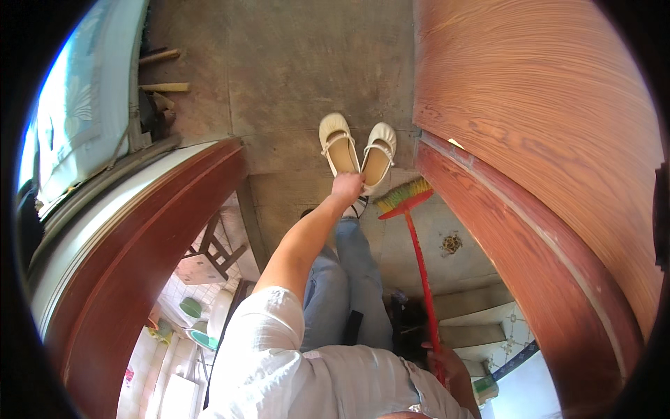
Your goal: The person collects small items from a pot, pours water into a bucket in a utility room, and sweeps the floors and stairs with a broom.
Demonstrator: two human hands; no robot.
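Observation:
My left hand (349, 187) reaches forward and grips a pair of cream Mary Jane flats by their heels. The left shoe (334, 125) and the right shoe (383, 135) point away from me, toes spread apart, with tan insoles showing. Low at my right side, my right hand (448, 362) is closed around the red handle (423, 267) of a broom. The broom's green and yellow bristles (402, 196) lie by the right door frame, just behind the shoes. A small heap of sweepings (451, 243) sits on the floor right of the handle.
I stand in a doorway between the left wooden frame (152, 246) and the right frame (497, 209). A wood-grain door (528, 89) fills the right. Wooden handles (165, 87) lie at the left wall. Steps (473, 335) are behind right; a stool (207, 262) is behind left.

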